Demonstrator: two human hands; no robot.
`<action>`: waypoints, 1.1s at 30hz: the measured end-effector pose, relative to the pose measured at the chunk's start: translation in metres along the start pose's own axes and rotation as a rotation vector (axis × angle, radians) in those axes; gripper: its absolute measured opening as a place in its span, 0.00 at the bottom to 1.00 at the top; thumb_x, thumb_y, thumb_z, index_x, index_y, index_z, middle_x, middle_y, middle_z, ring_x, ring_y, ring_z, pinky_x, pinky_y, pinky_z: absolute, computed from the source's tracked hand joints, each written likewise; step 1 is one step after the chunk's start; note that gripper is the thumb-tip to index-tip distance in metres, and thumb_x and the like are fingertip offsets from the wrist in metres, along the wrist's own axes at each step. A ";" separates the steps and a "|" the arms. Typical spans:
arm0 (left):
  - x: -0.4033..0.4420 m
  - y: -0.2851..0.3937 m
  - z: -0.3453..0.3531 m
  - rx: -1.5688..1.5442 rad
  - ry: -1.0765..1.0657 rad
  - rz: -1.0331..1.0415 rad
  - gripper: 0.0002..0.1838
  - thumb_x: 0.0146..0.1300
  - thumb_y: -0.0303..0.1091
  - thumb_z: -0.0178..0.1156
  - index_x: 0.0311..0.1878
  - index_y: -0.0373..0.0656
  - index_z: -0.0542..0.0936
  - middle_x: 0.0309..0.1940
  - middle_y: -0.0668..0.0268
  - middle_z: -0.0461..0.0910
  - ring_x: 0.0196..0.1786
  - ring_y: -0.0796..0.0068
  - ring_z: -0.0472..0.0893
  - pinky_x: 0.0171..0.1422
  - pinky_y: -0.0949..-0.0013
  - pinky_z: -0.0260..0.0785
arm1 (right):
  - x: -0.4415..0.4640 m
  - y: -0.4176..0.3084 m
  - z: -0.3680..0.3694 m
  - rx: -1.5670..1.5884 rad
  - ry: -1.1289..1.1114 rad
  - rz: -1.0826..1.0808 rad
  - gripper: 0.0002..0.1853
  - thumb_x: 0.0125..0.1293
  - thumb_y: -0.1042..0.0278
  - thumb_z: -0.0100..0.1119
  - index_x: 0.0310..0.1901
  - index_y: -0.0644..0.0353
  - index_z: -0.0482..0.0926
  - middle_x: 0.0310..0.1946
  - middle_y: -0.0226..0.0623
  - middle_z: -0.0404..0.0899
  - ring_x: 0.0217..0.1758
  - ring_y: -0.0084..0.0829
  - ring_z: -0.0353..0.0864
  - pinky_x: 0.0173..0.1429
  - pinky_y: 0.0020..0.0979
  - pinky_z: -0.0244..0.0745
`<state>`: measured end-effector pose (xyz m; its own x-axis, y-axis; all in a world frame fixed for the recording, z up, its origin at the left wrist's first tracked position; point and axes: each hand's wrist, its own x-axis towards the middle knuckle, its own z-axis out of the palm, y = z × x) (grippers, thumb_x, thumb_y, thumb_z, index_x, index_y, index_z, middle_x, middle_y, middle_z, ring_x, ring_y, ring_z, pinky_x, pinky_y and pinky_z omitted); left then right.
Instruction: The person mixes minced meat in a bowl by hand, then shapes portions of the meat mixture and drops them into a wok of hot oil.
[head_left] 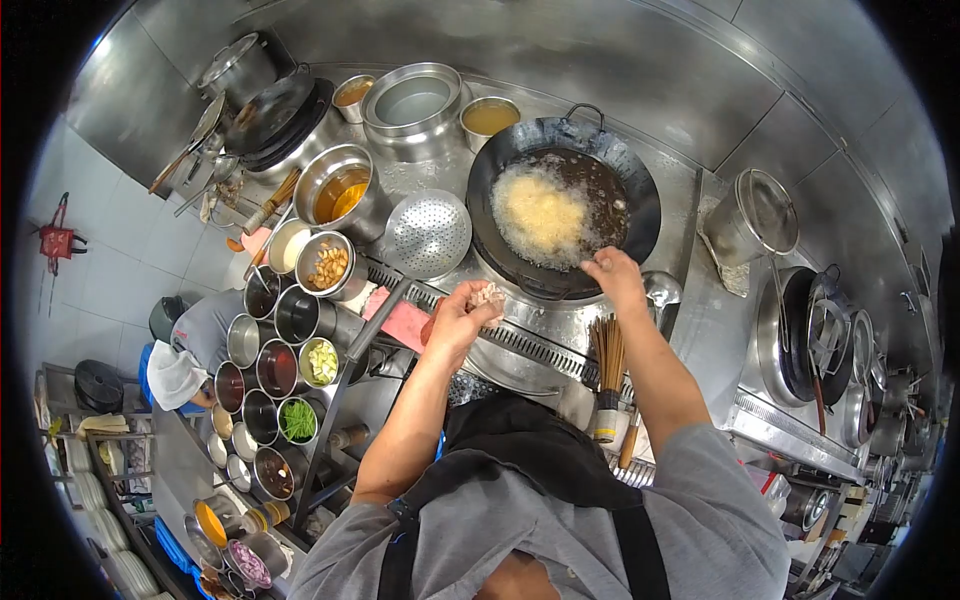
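Note:
A black wok [640, 205] holds dark oil, with a pale, foaming patch of food [542, 212] bubbling in its left half. My left hand [462, 322] is cupped around pale, raw-looking pieces [489, 297], in front of the wok and to its left. Over the wok's near right rim is my right hand [612, 275], its fingertips pinched together; whatever may be between them is too small to name. A perforated strainer [428, 235] lies left of the wok, its long handle pointing down-left past my left hand.
Metal pots of liquid stand behind and left, near a pot of oil [343, 195]. Ingredient containers [299, 420] fill the left side. A bamboo brush [607, 370] is below my right hand. Another person [200, 330] bends at the far left. More woks stand right.

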<state>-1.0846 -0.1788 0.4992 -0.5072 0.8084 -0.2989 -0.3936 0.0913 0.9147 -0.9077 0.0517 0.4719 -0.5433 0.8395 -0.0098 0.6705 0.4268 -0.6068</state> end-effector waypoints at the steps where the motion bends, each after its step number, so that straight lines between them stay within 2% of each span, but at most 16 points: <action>1: 0.000 -0.001 -0.001 0.009 -0.027 0.007 0.18 0.57 0.24 0.63 0.52 0.35 0.73 0.39 0.64 0.80 0.39 0.76 0.79 0.43 0.74 0.71 | 0.008 0.011 0.000 0.002 0.000 -0.002 0.13 0.57 0.71 0.64 0.43 0.65 0.79 0.43 0.46 0.82 0.42 0.39 0.82 0.47 0.32 0.76; 3: -0.001 -0.004 -0.004 -0.005 -0.039 0.014 0.19 0.58 0.23 0.61 0.53 0.34 0.73 0.41 0.62 0.80 0.41 0.75 0.80 0.45 0.73 0.72 | 0.016 0.024 -0.001 0.218 0.290 -0.072 0.13 0.60 0.73 0.59 0.47 0.64 0.78 0.46 0.45 0.81 0.48 0.44 0.80 0.54 0.32 0.72; 4: -0.001 -0.005 -0.005 -0.022 -0.053 0.020 0.19 0.58 0.22 0.60 0.54 0.34 0.72 0.42 0.61 0.80 0.43 0.74 0.80 0.47 0.72 0.72 | 0.018 0.031 -0.001 0.220 0.287 -0.073 0.13 0.60 0.73 0.59 0.47 0.64 0.78 0.46 0.45 0.81 0.48 0.44 0.80 0.54 0.32 0.72; 6: -0.003 0.000 -0.003 -0.058 -0.040 -0.012 0.18 0.59 0.21 0.59 0.54 0.35 0.72 0.42 0.62 0.80 0.43 0.74 0.80 0.48 0.72 0.72 | 0.013 0.024 -0.016 0.300 0.532 -0.108 0.14 0.62 0.76 0.55 0.49 0.63 0.78 0.49 0.42 0.80 0.48 0.39 0.81 0.55 0.31 0.72; 8: -0.005 0.007 0.002 -0.094 -0.033 -0.041 0.18 0.60 0.20 0.57 0.54 0.35 0.72 0.42 0.62 0.80 0.43 0.74 0.80 0.48 0.72 0.72 | -0.011 0.003 -0.021 0.470 0.493 -0.065 0.14 0.63 0.75 0.55 0.51 0.62 0.78 0.51 0.39 0.79 0.49 0.34 0.81 0.54 0.31 0.73; 10: -0.006 0.011 0.012 -0.134 0.003 -0.087 0.18 0.62 0.19 0.53 0.56 0.37 0.70 0.45 0.60 0.79 0.45 0.69 0.81 0.51 0.66 0.73 | -0.046 -0.030 -0.017 0.625 0.226 -0.041 0.19 0.63 0.75 0.59 0.56 0.62 0.75 0.46 0.35 0.81 0.48 0.25 0.78 0.53 0.27 0.73; 12: -0.006 0.010 0.025 -0.170 -0.034 -0.058 0.18 0.62 0.19 0.54 0.57 0.38 0.69 0.46 0.62 0.79 0.46 0.72 0.80 0.51 0.68 0.73 | -0.080 -0.053 0.003 0.776 -0.083 -0.073 0.25 0.59 0.70 0.65 0.58 0.63 0.73 0.45 0.35 0.81 0.48 0.25 0.79 0.51 0.28 0.75; 14: -0.009 0.007 0.039 -0.207 -0.065 -0.031 0.19 0.63 0.19 0.54 0.58 0.39 0.69 0.46 0.63 0.78 0.46 0.74 0.79 0.50 0.71 0.73 | -0.105 -0.085 0.008 0.580 -0.138 -0.161 0.30 0.54 0.67 0.71 0.59 0.64 0.72 0.44 0.36 0.81 0.46 0.26 0.80 0.48 0.29 0.77; 15: -0.011 0.007 0.043 -0.185 -0.110 0.007 0.20 0.63 0.19 0.55 0.58 0.39 0.68 0.47 0.62 0.78 0.47 0.74 0.78 0.51 0.71 0.72 | -0.112 -0.092 0.010 0.585 -0.140 -0.163 0.30 0.54 0.67 0.71 0.59 0.64 0.72 0.44 0.36 0.81 0.46 0.26 0.80 0.48 0.29 0.77; 17: -0.018 0.018 0.053 -0.152 -0.189 0.042 0.23 0.62 0.18 0.56 0.60 0.38 0.66 0.48 0.62 0.77 0.50 0.75 0.77 0.54 0.71 0.71 | -0.118 -0.099 0.010 0.671 -0.067 -0.109 0.27 0.55 0.68 0.68 0.57 0.64 0.73 0.50 0.44 0.78 0.46 0.34 0.81 0.43 0.31 0.79; 20: -0.025 0.028 0.063 -0.222 -0.195 0.039 0.24 0.61 0.19 0.57 0.61 0.38 0.66 0.47 0.63 0.77 0.50 0.74 0.77 0.55 0.71 0.70 | -0.107 -0.094 -0.002 0.613 -0.020 -0.189 0.23 0.55 0.71 0.66 0.53 0.66 0.75 0.46 0.44 0.79 0.44 0.35 0.82 0.43 0.30 0.79; 22: -0.024 0.028 0.060 -0.136 -0.161 0.081 0.25 0.61 0.19 0.58 0.62 0.39 0.66 0.49 0.62 0.77 0.51 0.73 0.76 0.55 0.70 0.70 | -0.103 -0.098 -0.012 0.608 0.003 -0.200 0.19 0.54 0.74 0.64 0.49 0.67 0.77 0.42 0.43 0.79 0.41 0.33 0.82 0.43 0.29 0.78; 24: -0.023 0.032 0.054 -0.050 -0.126 0.122 0.25 0.61 0.20 0.58 0.62 0.40 0.66 0.50 0.60 0.76 0.53 0.72 0.76 0.56 0.69 0.70 | -0.101 -0.100 -0.020 0.680 -0.012 -0.206 0.18 0.52 0.78 0.63 0.48 0.68 0.77 0.37 0.36 0.80 0.39 0.25 0.82 0.41 0.25 0.77; 26: -0.026 0.038 0.045 -0.065 -0.297 0.042 0.26 0.61 0.21 0.60 0.62 0.39 0.66 0.50 0.60 0.76 0.53 0.73 0.76 0.54 0.70 0.70 | -0.102 -0.106 -0.031 0.546 -0.012 -0.305 0.19 0.51 0.78 0.62 0.48 0.66 0.77 0.38 0.36 0.80 0.36 0.25 0.81 0.38 0.24 0.76; 29: -0.024 0.034 0.039 -0.032 -0.309 0.039 0.21 0.61 0.22 0.60 0.58 0.37 0.70 0.47 0.60 0.78 0.49 0.74 0.78 0.49 0.71 0.72 | -0.104 -0.116 -0.037 0.428 -0.085 -0.421 0.21 0.51 0.74 0.66 0.49 0.65 0.77 0.39 0.40 0.79 0.38 0.30 0.81 0.39 0.28 0.76; 33: -0.026 0.032 0.038 -0.019 -0.240 0.068 0.14 0.61 0.23 0.60 0.50 0.36 0.75 0.40 0.64 0.79 0.40 0.78 0.78 0.44 0.75 0.71 | -0.110 -0.123 -0.033 0.529 -0.040 -0.383 0.23 0.51 0.74 0.66 0.51 0.64 0.76 0.41 0.40 0.79 0.37 0.31 0.81 0.39 0.29 0.76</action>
<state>-1.0546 -0.1750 0.5466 -0.3372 0.9274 -0.1621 -0.3804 0.0233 0.9245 -0.9137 -0.0822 0.5735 -0.7194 0.6433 0.2619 0.0920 0.4620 -0.8821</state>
